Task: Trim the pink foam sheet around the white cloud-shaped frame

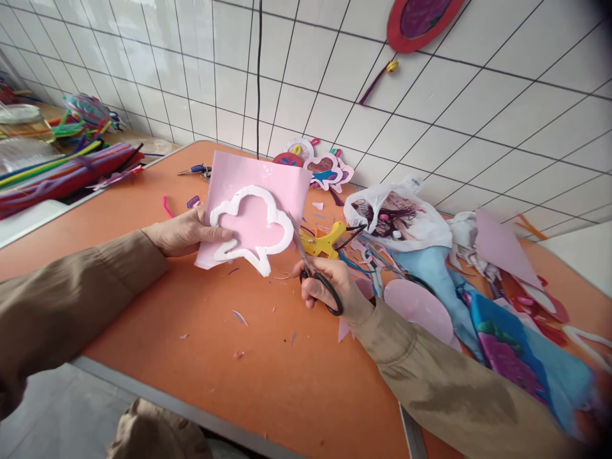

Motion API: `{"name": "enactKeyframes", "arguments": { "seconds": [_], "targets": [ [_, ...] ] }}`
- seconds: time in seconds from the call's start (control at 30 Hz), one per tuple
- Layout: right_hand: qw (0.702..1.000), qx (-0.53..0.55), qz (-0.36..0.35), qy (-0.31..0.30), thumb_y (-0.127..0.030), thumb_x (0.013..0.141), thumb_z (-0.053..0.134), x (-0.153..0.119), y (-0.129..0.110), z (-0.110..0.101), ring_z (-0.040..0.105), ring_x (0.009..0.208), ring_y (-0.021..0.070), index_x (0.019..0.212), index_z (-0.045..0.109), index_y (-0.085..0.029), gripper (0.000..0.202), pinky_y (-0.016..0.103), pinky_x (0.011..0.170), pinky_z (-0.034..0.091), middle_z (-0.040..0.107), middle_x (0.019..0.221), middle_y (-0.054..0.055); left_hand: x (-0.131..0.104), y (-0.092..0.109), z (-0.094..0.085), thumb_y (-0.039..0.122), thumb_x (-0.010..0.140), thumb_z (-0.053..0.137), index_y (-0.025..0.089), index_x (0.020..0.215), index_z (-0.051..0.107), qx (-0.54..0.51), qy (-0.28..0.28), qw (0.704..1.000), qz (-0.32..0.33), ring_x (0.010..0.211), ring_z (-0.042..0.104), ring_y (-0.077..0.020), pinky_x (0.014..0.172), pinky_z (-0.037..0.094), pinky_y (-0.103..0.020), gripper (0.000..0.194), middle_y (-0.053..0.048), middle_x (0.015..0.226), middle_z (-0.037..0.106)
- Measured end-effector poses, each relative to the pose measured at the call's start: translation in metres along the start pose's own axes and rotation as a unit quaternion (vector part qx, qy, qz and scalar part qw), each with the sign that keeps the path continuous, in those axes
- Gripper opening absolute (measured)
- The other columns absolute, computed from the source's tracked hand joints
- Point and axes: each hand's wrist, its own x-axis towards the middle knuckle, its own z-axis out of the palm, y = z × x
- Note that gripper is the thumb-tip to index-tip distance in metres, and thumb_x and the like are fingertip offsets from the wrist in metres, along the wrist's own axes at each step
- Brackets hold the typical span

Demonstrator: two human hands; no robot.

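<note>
My left hand (184, 233) grips the lower left edge of a pink sheet (243, 171), thumb on top. A white cloud-shaped frame (277, 217) lies against the sheet, pinched under that thumb, with pink showing through its opening. In my right hand (335, 280) is a pair of scissors (329, 299) with black handles, fingers through the loops. The blades point up at the right edge of the sheet, close beside the frame; whether they are cutting into the sheet I cannot tell. Behind the scissors lies a yellow glue gun (322, 242).
Small paper scraps are scattered over the orange table (287, 382). A white plastic bag (425, 223) with dark tassels, a second pair of scissors (389, 261), pink pieces (418, 306) and blue fabric (507, 350) crowd the right. Finished-looking ornaments (322, 167) lean by the tiled wall; pipe cleaners (71, 172) lie left.
</note>
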Motion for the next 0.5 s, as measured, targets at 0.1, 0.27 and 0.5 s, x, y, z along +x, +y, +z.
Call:
{"name": "enactKeyframes", "arguments": {
  "seconds": [0.1,0.27,0.5],
  "targets": [
    [1.0,0.003,-0.009,-0.002,-0.084,0.067,0.086,-0.001,0.004,-0.002,0.055,0.048,0.0098,0.091,0.064,-0.018,0.073,0.024,0.047,0.052,0.057,0.06,-0.005,0.0,-0.001,0.003,0.03,0.075,0.102,0.012,0.081,0.087,-0.011,-0.002,1.0,0.002,0.066,0.073,-0.0174,0.068,0.064,-0.025,0.024,-0.009,0.073,0.079],
    [0.999,0.001,-0.027,-0.017,-0.077,0.076,0.085,-0.003,0.015,-0.007,0.056,0.049,0.0105,0.099,0.068,-0.017,0.067,0.025,0.05,0.049,0.059,0.064,-0.004,0.0,-0.006,0.003,0.027,0.074,0.103,0.014,0.088,0.088,-0.031,0.007,0.999,-0.008,0.073,0.078,-0.02,0.072,0.067,-0.026,0.024,-0.011,0.081,0.082],
    [1.0,-0.008,-0.024,0.002,-0.078,0.075,0.085,-0.004,0.012,-0.006,0.055,0.048,0.0133,0.096,0.066,-0.017,0.067,0.028,0.049,0.047,0.059,0.061,-0.002,0.001,-0.007,0.004,0.024,0.075,0.102,0.015,0.098,0.089,-0.045,0.005,0.999,0.006,0.076,0.079,-0.0203,0.073,0.068,-0.026,0.028,-0.01,0.085,0.083]
  ]
}}
